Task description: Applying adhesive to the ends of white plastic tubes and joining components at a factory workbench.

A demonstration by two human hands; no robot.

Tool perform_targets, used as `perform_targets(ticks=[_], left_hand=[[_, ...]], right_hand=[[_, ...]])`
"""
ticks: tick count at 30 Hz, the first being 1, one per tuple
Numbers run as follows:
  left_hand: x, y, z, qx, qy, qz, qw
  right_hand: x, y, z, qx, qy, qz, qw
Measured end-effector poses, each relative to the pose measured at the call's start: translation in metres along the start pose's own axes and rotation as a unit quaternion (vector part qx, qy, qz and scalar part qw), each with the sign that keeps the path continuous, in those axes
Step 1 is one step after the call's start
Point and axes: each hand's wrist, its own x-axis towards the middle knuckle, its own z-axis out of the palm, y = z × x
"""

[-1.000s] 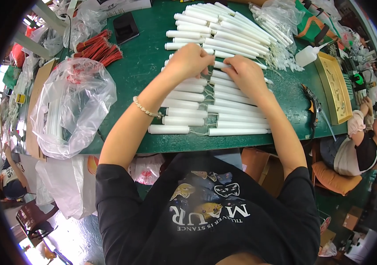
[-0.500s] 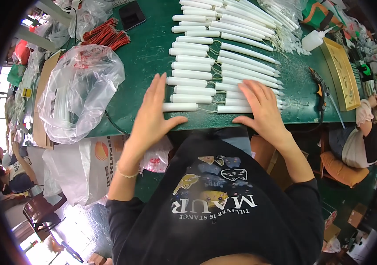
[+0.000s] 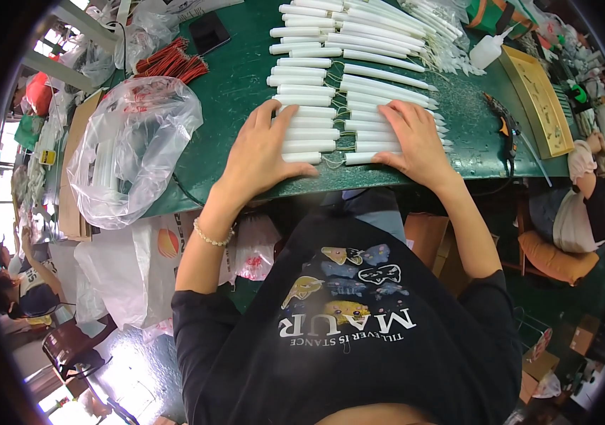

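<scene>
White plastic candle-shaped tubes lie side by side in two columns on the green table (image 3: 238, 71). Blunt short tubes (image 3: 313, 134) make up the left column; longer tapered tubes (image 3: 369, 137) with pointed tips make up the right. Thin pale wires (image 3: 333, 161) link the columns across a narrow gap. My left hand (image 3: 254, 154) clasps the near end of the left column, fingers bent over it and thumb along the nearest tube. Across from it, my right hand (image 3: 421, 147) grips the near tapered tubes, its thumb against the front one. My palms hide some tube ends.
Left of the tubes lies a clear plastic bag (image 3: 136, 156), with red wire bundles (image 3: 175, 64) and a dark phone (image 3: 209, 32) behind it. At right are a glue gun (image 3: 506, 134), a yellow tray (image 3: 539, 103) and a white squeeze bottle (image 3: 486, 51). Other people sit at both sides.
My left hand has moved right and bent its fingers over the blunt tubes. The nearest one, which stuck out left, now sits further right. My right hand has closed in on the tapered tubes.
</scene>
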Motion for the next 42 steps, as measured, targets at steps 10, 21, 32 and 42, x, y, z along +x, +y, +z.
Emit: perform_targets(ticks=[10,21,32,42], left_hand=[[-0.005,-0.005,0.003,-0.03,-0.037,0.016,0.999],[-0.003,0.012,0.021,-0.068,0.017,-0.009,0.997],[-0.011,0.011,0.019,-0.057,0.024,0.017,0.998],[-0.004,0.01,0.026,-0.06,0.038,0.037,0.997]], right_hand=[[-0.008,-0.006,0.005,0.007,0.021,-0.011,1.0],[0.002,0.016,0.002,-0.001,0.012,-0.051,0.999],[0.001,0.006,-0.001,0.007,-0.005,-0.063,0.998],[0.004,0.007,-0.003,-0.007,-0.041,-0.101,0.994]])
